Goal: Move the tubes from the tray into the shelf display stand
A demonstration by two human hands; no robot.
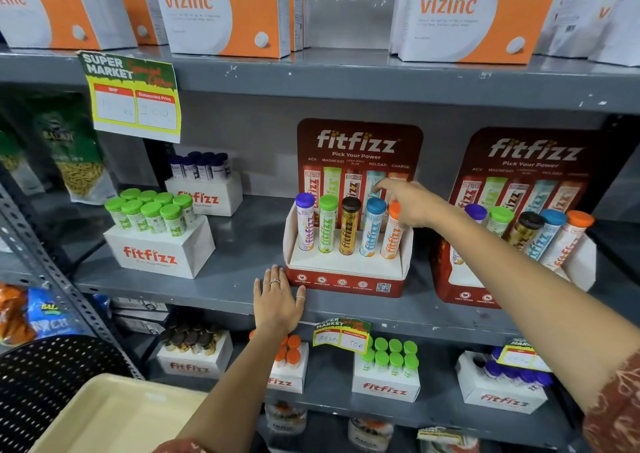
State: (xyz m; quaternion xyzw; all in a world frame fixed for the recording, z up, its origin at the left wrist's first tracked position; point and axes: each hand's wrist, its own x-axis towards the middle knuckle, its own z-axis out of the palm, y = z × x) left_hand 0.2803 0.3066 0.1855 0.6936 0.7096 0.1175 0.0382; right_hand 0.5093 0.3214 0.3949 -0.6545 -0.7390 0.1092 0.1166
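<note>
A red and white fitfizz display stand (346,284) sits on the middle shelf. Its back row holds a purple-capped tube (305,222), a green-capped tube (327,226), a brown-capped tube (349,227), a blue-capped tube (371,229) and an orange-capped tube (391,236). My right hand (410,207) grips the top of the orange-capped tube, which leans a little to the right. My left hand (278,300) lies flat and open on the shelf, touching the stand's front left corner. A cream tray (114,414) shows at the bottom left, with nothing visible in it.
A second, filled fitfizz stand (519,245) stands to the right. White fitfizz boxes of green-capped tubes (156,231) and dark-capped tubes (204,182) stand to the left. Vizinc cartons (221,9) fill the shelf above; more fitfizz boxes (386,373) sit on the shelf below.
</note>
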